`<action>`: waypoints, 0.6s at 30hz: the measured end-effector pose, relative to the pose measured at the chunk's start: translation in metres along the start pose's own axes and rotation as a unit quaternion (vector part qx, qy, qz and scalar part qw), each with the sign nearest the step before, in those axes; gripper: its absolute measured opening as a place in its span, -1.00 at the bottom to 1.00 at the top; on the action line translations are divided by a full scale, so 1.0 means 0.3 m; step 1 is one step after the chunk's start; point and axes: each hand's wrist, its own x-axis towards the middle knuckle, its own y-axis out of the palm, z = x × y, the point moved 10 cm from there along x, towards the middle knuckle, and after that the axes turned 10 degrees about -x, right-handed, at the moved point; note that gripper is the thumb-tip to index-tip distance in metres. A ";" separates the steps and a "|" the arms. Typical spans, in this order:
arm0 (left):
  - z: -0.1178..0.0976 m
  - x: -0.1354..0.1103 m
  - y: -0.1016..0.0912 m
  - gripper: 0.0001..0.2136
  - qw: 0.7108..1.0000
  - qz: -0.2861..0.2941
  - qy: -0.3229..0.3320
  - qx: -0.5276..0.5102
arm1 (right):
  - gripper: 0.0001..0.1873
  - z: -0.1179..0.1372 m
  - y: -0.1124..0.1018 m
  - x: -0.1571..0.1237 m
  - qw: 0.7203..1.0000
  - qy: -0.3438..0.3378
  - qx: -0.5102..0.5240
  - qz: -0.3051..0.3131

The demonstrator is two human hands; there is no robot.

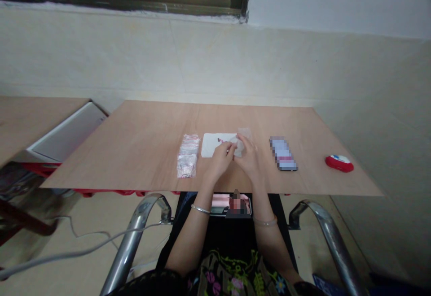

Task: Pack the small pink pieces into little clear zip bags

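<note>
Now the left hand point(218, 161) and the right hand point(247, 157) are close together, fingers bent, pinching a clear bag point(244, 135) over a white paper point(209, 145) on the tabletop point(134, 143). A pile of bags point(187, 156) sits just beside.

Black top point(232, 271) embroidered with pink, yellow and green flowers, bare left hand point(219, 161), thin silver bangle point(200, 209), bare right hand point(247, 159), pale translucent bangle point(265, 220)

From where I stand, nothing here can be read. The pink printing on the stack of small plastic bags point(187, 156) is too small to make out, the oblong packet point(283, 153) is blurred, and the red computer mouse point(339, 163) shows only an unreadable white-and-blue mark.
</note>
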 end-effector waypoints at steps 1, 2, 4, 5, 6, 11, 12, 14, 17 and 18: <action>-0.007 -0.001 -0.007 -0.77 1.000 -0.004 0.003 0.000 | -0.41 -0.001 0.000 -0.001 1.000 0.006 -0.001 -0.008; -0.016 -0.001 -0.013 -0.76 1.000 -0.007 0.011 -0.002 | -0.40 -0.003 0.000 -0.002 1.000 0.012 -0.001 -0.016; -0.037 0.001 -0.025 -0.77 0.999 -0.021 0.036 -0.014 | -0.39 -0.006 -0.003 -0.005 0.999 0.021 0.008 -0.028; -0.045 0.001 -0.031 -0.79 0.998 -0.028 0.046 -0.024 | -0.38 -0.007 -0.005 -0.006 0.999 0.024 0.016 -0.033; -0.051 0.002 -0.035 -0.80 0.997 -0.035 0.054 -0.033 | -0.40 -0.008 -0.010 -0.007 0.999 0.028 0.025 -0.039; -0.062 0.004 -0.052 -0.82 0.996 -0.062 0.049 -0.038 | -0.47 -0.017 -0.047 -0.011 0.994 0.058 0.053 -0.074; -0.065 0.003 -0.053 -0.83 0.996 -0.065 0.046 -0.037 | -0.47 -0.018 -0.054 -0.012 0.993 0.064 0.053 -0.080; -0.080 0.000 -0.054 -0.86 0.996 -0.065 0.043 -0.043 | -0.48 -0.016 -0.065 -0.013 0.992 0.068 0.053 -0.092; -0.117 -0.004 -0.051 -0.85 0.995 -0.058 0.049 -0.064 | -0.50 -0.009 -0.079 -0.014 0.989 0.064 0.070 -0.113; -0.128 -0.004 -0.050 -0.85 0.995 -0.057 0.050 -0.072 | -0.50 -0.010 -0.085 -0.014 0.987 0.065 0.079 -0.122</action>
